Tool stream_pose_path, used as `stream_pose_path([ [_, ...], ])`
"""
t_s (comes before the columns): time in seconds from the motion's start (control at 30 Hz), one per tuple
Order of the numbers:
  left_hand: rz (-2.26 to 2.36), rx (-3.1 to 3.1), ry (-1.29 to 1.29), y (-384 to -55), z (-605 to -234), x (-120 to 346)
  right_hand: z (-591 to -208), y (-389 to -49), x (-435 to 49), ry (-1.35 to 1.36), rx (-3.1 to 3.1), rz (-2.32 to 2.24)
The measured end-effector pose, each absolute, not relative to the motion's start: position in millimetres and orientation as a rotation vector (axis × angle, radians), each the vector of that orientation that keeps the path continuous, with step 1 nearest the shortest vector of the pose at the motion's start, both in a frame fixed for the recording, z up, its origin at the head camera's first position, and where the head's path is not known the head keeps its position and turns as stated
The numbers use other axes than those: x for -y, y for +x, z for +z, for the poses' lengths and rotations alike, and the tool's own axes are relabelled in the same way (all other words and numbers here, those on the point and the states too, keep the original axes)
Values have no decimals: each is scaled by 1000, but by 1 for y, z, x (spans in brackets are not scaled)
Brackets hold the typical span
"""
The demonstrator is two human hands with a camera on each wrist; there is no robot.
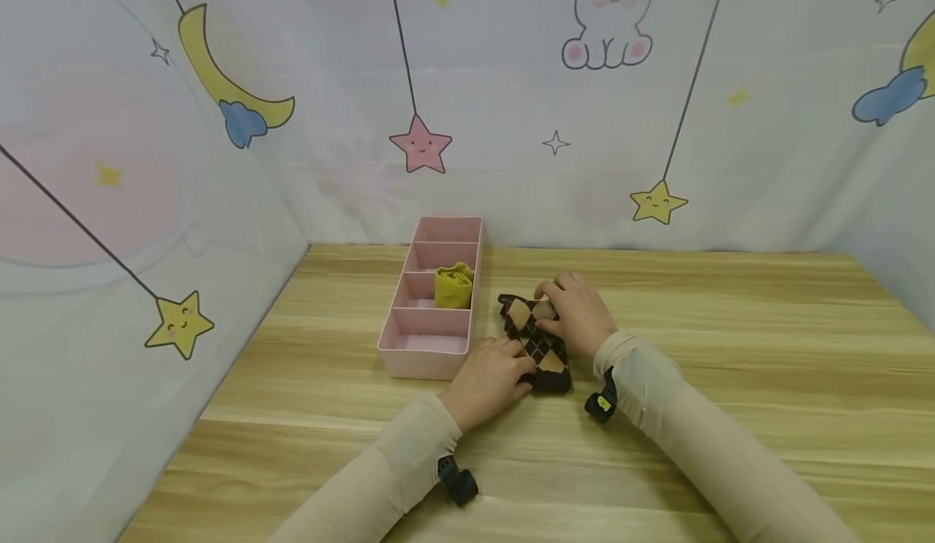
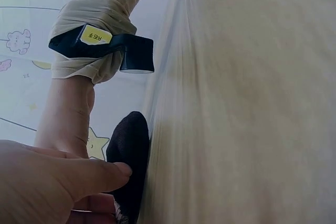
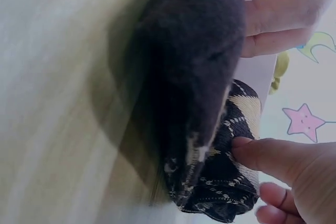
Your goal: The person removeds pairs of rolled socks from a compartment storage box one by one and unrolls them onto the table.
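Observation:
A black argyle sock (image 1: 551, 362) with tan and grey diamonds lies on the table right of the pink box. My left hand (image 1: 488, 382) holds its near end, the thumb against the plain black part (image 2: 128, 142) in the left wrist view. At the sock's far part, my right hand (image 1: 579, 316) has fingers and thumb bent onto the fabric. In the right wrist view the patterned part (image 3: 241, 129) looks folded over into a thick bundle, the right thumb on its side. The black end (image 3: 194, 51) stands large in front, with left-hand fingers beside it.
A long pink box (image 1: 424, 364) with several compartments in a row stands left of the sock, close to my left hand. One compartment holds a rolled yellow cloth (image 1: 454, 287). The wooden table (image 1: 730, 348) meets a printed curtain (image 1: 511, 194) at the back.

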State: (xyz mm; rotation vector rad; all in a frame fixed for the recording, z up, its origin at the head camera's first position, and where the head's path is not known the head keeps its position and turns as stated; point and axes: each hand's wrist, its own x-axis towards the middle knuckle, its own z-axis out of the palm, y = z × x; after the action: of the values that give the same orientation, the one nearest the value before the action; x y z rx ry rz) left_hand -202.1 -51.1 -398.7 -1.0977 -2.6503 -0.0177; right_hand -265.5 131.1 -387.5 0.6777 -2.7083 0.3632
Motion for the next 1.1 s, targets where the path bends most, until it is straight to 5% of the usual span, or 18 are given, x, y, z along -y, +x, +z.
stream_pose_path([
  [1.1,-28,2657,-1160,-203,-399,54,-383,-274,-135,667,2873,191],
])
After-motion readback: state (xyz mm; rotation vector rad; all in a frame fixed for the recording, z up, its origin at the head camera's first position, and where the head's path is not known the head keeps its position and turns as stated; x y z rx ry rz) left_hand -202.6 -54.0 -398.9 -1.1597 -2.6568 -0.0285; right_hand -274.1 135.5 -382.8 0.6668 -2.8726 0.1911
